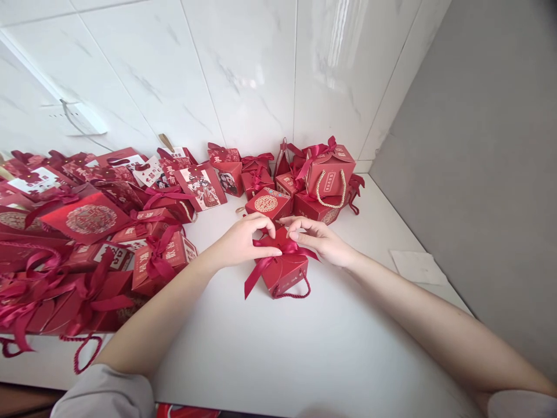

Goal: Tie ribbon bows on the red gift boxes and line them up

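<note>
While our red box (285,277) is sitting on the white tabletop (243,348), between its back and front edges and well in from its right edge, we are judging it light: thin folded card, stiff along the creases, probably denting if a panel is squeezed. We are rating the glossy ribbon (257,276) across its top as soft and slippery, liable to slide from a loose pinch; the twisted rope handle (298,296), lying slack on the front-edge side, is looking flexible. For hold, we are favouring opposite side walls for the box and fingertips close to the knot area for the ribbon. Our left hand (243,241) is hanging curved over the box top, thumb and forefinger parted at the ribbon; our right hand (324,242) is hovering opposite, its fingers bent toward the thumb. We are unable to tell whether either is pinching ribbon. Toward the back edge, a gold-patterned box (267,203) is crowding the fingertips, and stacked boxes (339,173) are standing near the back right corner. Leftward, a dense pile of red boxes (93,215) is limiting room beside the left forearm. Near the right edge, a white sheet (418,267) is lying flat, out of the way.
</note>
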Demonstrator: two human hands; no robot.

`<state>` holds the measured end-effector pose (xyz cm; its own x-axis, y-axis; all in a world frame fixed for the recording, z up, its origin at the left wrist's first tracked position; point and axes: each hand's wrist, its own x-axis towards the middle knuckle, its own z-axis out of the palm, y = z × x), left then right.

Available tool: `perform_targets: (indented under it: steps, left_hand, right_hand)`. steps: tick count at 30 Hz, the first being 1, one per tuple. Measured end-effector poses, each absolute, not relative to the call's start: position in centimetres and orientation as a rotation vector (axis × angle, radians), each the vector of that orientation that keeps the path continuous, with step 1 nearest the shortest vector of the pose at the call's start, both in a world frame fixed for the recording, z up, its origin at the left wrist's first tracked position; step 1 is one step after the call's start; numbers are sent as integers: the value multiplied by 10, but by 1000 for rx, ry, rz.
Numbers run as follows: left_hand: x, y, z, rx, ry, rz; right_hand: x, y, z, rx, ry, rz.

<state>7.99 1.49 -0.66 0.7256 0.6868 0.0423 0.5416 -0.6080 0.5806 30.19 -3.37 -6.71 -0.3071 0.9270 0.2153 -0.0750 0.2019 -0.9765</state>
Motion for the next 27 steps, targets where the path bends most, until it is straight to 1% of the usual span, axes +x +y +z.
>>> perform_targets:
  steps: [3,7,18,21,24,27]
  left_hand:
    - [81,14,-8,2332,851,339]
    - [81,14,-10,2293,868,326]
    - [86,13,-15,2306,716,263]
    - [85,12,-14,2315,732,267]
    - [82,7,-12,2361,770,424]
    - [79,2,-15,2368,901,653]
  right_hand:
    - [303,-36,-63,-881,-1607,1253]
    - [302,-38,-61,-906,-1712,1225]
    - [293,-33,-70,-801,-1545,1337]
    - [295,-34,-69,-787,-1472,1448]
    - [305,-34,-70,-729,-1516,1511]
    - [316,-32,-77,-699,-1778,1382]
